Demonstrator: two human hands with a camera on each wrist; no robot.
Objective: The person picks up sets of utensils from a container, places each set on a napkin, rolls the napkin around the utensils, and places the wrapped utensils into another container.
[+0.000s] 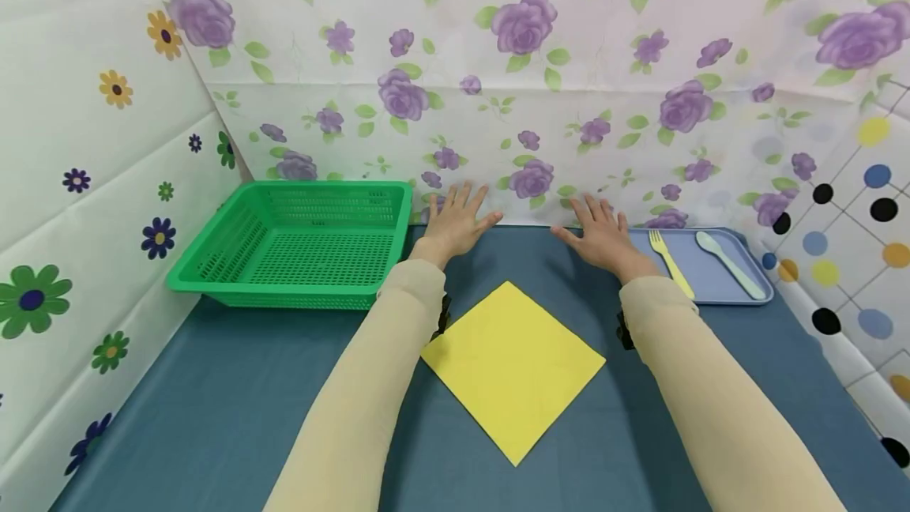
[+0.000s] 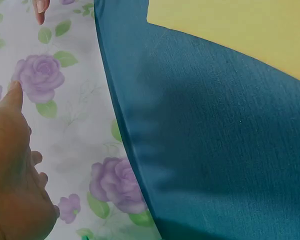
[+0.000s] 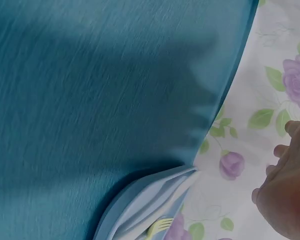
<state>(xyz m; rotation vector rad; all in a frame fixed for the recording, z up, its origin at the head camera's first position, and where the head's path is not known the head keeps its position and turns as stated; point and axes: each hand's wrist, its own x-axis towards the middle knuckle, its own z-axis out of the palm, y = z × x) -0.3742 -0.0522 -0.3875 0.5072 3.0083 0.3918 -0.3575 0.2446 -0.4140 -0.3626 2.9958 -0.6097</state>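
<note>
A yellow square sheet (image 1: 513, 374), perhaps a napkin, lies flat on the blue table, turned so one corner faces the person. Beyond its far corner, my left hand (image 1: 455, 226) reaches forward with fingers spread, holding nothing, just right of the green basket (image 1: 284, 299). My right hand (image 1: 600, 237) is likewise spread and holds nothing, just left of the blue-grey tray (image 1: 718, 291). On that tray rest a yellow fork (image 1: 668, 257) and a pale spoon (image 1: 728, 263). In the left wrist view, the left hand (image 2: 17, 175) shows against the floral backdrop; the right hand (image 3: 287, 185) does too in its own view.
A floral sheet (image 1: 455, 125) hangs as the back wall right behind the table's far edge. Patterned side sheets stand at left (image 1: 85, 180) and right (image 1: 853, 275). The blue tablecloth (image 1: 213, 401) covers the table.
</note>
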